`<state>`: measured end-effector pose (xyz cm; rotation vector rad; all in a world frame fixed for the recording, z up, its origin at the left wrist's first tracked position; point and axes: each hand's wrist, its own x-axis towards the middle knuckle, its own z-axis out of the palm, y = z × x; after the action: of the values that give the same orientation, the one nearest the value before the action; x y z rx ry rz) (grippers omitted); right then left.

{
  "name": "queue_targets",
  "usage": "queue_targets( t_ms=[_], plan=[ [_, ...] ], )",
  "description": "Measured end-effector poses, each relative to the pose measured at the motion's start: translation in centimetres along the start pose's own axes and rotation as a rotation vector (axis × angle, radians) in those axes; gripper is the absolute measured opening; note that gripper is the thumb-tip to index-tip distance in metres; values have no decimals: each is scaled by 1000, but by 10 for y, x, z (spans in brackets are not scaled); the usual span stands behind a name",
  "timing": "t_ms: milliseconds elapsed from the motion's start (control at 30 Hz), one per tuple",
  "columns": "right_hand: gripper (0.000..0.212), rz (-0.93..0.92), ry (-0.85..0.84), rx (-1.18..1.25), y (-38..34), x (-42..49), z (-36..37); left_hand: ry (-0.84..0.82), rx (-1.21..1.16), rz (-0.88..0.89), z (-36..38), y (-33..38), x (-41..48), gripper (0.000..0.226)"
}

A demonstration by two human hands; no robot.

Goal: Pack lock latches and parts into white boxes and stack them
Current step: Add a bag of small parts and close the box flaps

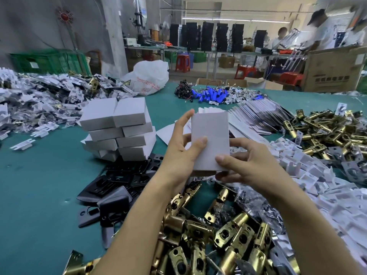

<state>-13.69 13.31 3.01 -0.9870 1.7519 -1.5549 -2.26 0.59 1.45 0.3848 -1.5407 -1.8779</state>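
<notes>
head view: both hands grip one white box [210, 139] above the green table [39, 185]; left hand [182, 149] curls round its left edge, right hand [244, 165] pinches its lower right corner.

Not much you can read. White plastic bag [148, 76] at your 12 o'clock, far side of the tabletop [39, 185]: red print in several slanted lines, top line seems to start "Guang", rest too blurred to spell out. Big cardboard carton [333, 68] at 2 o'clock: one row of dark block characters low on its front, illegible; white label [360, 58] near its upper right corner, text too small. Green crate [47, 60] at 10 o'clock: white sticker [34, 65] on its side, print cannot be made out. No number or brand reads for certain.
</notes>
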Motion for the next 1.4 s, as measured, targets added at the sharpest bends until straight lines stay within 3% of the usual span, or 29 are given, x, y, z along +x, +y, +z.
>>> queue_targets(
  t_ms=[133, 267, 367, 467, 533, 633, 733, 933, 1033, 1200, 1400],
  plan=[
    [37, -31, 32, 46, 2, 1, 3, -14, 15, -25, -2, 4, -1, 67],
    [45, -51, 40, 171, -1, 2, 7, 90, -8, 11, -1, 9, -1, 70],
    [48, -58, 68, 284, -5, 2, 10, 132, 13, -67, 2, 8, -2, 73],
    [42, -44, 107, 416, -8, 2, 13, 42, 91, -239, 3, 17, -8, 38],
    [36, -47, 85, 447, -9, 1, 15, 24, 111, -257, 3, 17, -12, 25],
    [49, -45, 29, 406, -15, -3, 21, 155, 53, -176, 1, 18, -9, 29],
    [63, 8, 2, 338, -17, -6, 21, 404, -111, -131, -8, 30, 6, 31],
    [32, 47, -96, 219, -17, -8, 18, 768, -209, -81, -55, 63, 34, 36],
    [26, 51, -117, 190, -16, -9, 19, 842, -224, -94, -75, 68, 40, 37],
    [24, 45, -124, 155, -12, -8, 20, 865, -468, -121, -87, 69, 44, 38],
    [24, 39, -141, 133, -9, -7, 20, 983, -593, 110, -77, 69, 47, 28]
  ],
)
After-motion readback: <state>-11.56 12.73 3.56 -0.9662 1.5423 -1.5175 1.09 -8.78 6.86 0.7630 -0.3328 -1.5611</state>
